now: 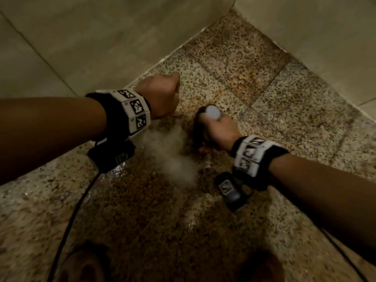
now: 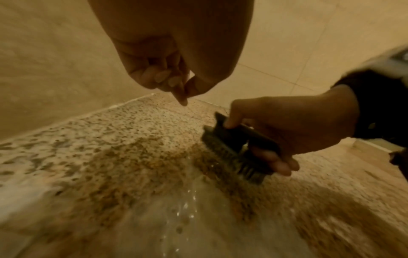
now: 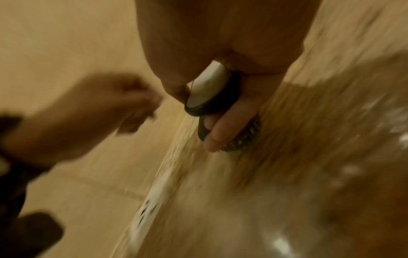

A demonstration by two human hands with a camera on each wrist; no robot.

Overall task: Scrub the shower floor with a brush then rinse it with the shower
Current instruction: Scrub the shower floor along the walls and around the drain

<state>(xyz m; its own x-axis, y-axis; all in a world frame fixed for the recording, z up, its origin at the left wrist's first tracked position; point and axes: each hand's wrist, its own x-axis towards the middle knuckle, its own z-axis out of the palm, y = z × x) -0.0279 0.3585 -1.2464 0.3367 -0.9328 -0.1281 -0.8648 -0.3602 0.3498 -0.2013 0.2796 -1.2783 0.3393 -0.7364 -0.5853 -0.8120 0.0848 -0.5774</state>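
Observation:
My right hand [image 1: 218,132] grips a dark scrub brush [image 2: 234,151] with a white knob [image 1: 213,112] on top, its bristles down on the speckled shower floor [image 1: 254,82]. In the right wrist view the brush [image 3: 212,97] shows under my curled fingers [image 3: 225,132], blurred by motion. White foam [image 1: 173,157] and wet sheen spread on the floor just left of the brush. My left hand [image 1: 162,94] hovers above the floor to the left of the brush with fingers curled in, holding nothing; the left wrist view shows those fingers [image 2: 163,78] folded toward the palm.
Beige tiled walls [image 1: 91,37] meet the floor at a corner ahead and to the right [image 1: 325,27]. A black cable [image 1: 71,216] trails down from my left wrist across the wet floor. My feet [image 1: 85,265] show at the bottom edge.

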